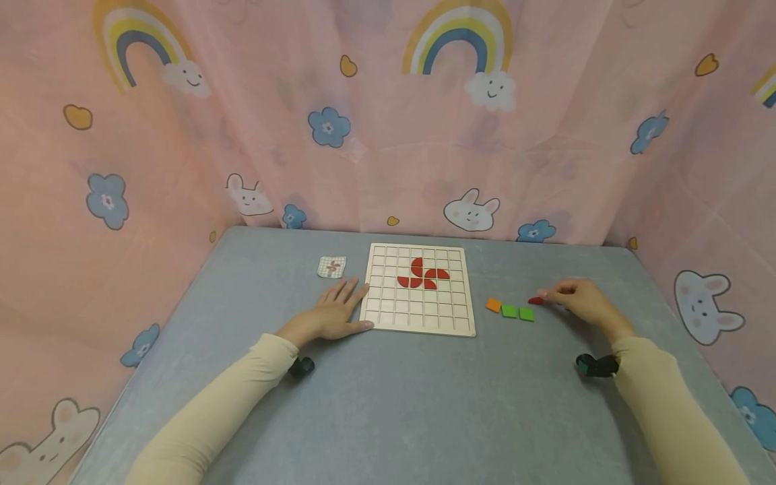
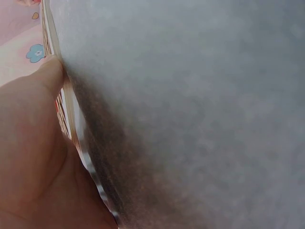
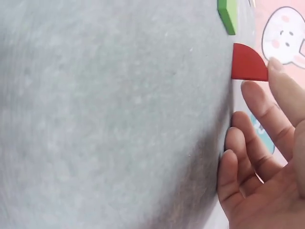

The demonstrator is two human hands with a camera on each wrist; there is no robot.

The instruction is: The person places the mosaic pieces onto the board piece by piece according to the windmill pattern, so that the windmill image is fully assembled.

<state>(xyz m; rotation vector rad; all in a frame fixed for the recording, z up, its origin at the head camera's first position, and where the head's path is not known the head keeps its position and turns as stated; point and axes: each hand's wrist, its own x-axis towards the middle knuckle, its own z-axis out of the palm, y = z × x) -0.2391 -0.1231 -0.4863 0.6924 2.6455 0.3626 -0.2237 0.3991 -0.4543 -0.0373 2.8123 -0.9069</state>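
Observation:
My left hand (image 1: 333, 315) lies with spread, straight fingers at the left edge of a light wooden grid board (image 1: 424, 316). In the left wrist view its thumb (image 2: 53, 71) touches the board's edge. Several red pieces (image 1: 417, 271) form a pinwheel in the board's upper middle squares. Off to the right of the board, my right hand (image 1: 580, 300) pinches a red quarter-circle tile (image 3: 248, 64) by one corner, between thumb and index finger. The other fingers of that hand curl loosely, low by the tabletop.
An orange square tile (image 1: 494, 305) and two green ones, a nearer-left green tile (image 1: 509, 311) and another green tile (image 1: 527, 314), lie in a row right of the board. A small pattern card (image 1: 331, 267) is at the board's upper left. A patterned pink curtain (image 1: 388, 168) encloses the grey table (image 1: 388, 404).

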